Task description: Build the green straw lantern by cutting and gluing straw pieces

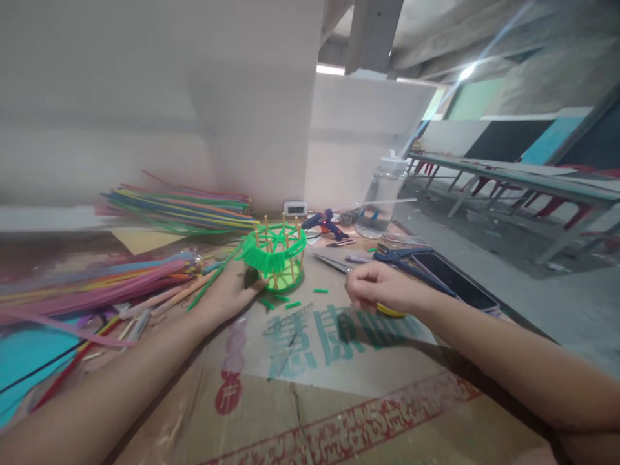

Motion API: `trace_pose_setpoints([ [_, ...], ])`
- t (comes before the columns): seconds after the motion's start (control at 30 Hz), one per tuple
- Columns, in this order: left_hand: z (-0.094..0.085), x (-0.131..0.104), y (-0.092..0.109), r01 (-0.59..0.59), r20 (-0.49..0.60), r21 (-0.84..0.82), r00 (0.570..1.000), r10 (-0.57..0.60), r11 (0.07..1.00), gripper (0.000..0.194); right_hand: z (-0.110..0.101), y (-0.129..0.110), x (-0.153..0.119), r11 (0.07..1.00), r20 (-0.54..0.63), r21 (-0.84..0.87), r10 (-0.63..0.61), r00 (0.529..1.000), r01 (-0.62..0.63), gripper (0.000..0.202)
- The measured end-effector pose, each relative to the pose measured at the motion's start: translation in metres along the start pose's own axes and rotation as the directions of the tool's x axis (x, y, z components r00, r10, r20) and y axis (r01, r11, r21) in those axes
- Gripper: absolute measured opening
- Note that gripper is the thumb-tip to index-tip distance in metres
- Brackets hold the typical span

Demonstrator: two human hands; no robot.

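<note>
A round green frame (pixel 285 274) with upright wooden sticks and a fringe of short green strips stands on the table. My left hand (pixel 235 287) grips its left side, thumb near the base and the other fingers mostly hidden behind it. To the right, my right hand (pixel 371 286) is closed over a pair of scissors (pixel 332 263). Their pointed blades stick out to the left of my fingers, and a yellow handle shows under the palm. Several short green pieces (pixel 293 305) lie between my hands.
Bundles of coloured pipe cleaners (pixel 179 206) lie at the left and back left. Behind the frame are a small digital clock (pixel 295 208), a blue glue gun (pixel 327 224) and a clear bottle (pixel 380 200). A phone (pixel 455 281) and blue-handled pliers (pixel 402 258) lie at the right.
</note>
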State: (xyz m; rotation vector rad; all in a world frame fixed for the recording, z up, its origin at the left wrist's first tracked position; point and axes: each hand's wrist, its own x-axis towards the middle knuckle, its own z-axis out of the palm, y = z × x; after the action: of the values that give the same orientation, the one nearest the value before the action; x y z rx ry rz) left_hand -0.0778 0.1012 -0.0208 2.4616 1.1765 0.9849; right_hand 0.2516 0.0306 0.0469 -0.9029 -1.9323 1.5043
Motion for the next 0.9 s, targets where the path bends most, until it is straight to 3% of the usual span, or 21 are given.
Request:
trace_pose_setpoints([
  [0.03,0.000,0.001,0.002,-0.012,-0.002,0.015,1.000,0.012,1.000,0.023,-0.007,-0.002,0.003,0.995,-0.148,-0.104,-0.026,0.989,0.010,0.041],
  [0.1,-0.001,0.002,0.005,-0.042,-0.010,0.033,0.999,0.042,0.999,0.028,-0.025,-0.003,0.012,0.946,-0.374,-0.322,-0.091,0.923,-0.038,0.028],
  [0.2,-0.002,0.002,0.009,-0.041,-0.023,0.055,0.999,0.043,0.998,0.030,-0.056,0.004,0.036,0.832,-0.538,-0.517,-0.131,0.833,-0.203,0.025],
  [0.27,-0.002,0.001,0.008,-0.032,-0.021,0.064,0.999,0.033,0.997,0.027,-0.074,0.012,0.054,0.771,-0.551,-0.573,-0.113,0.827,-0.277,0.035],
  [0.37,0.001,0.000,0.004,-0.023,-0.031,0.037,0.999,0.024,0.999,0.025,-0.090,0.022,0.082,0.768,-0.557,-0.564,-0.082,0.826,-0.304,0.047],
  [0.57,0.005,0.001,-0.002,-0.003,-0.045,0.015,0.999,0.004,1.000,0.021,-0.097,0.033,0.123,0.784,-0.601,-0.497,-0.002,0.799,-0.372,0.036],
  [0.73,0.003,0.001,0.001,0.018,-0.011,0.055,1.000,-0.018,0.998,0.018,-0.103,0.036,0.135,0.766,-0.674,-0.464,0.020,0.739,-0.444,0.022],
  [0.9,0.000,0.001,0.007,-0.038,-0.012,0.032,0.999,0.038,0.999,0.021,-0.108,0.031,0.126,0.775,-0.726,-0.452,-0.032,0.686,-0.442,0.019],
])
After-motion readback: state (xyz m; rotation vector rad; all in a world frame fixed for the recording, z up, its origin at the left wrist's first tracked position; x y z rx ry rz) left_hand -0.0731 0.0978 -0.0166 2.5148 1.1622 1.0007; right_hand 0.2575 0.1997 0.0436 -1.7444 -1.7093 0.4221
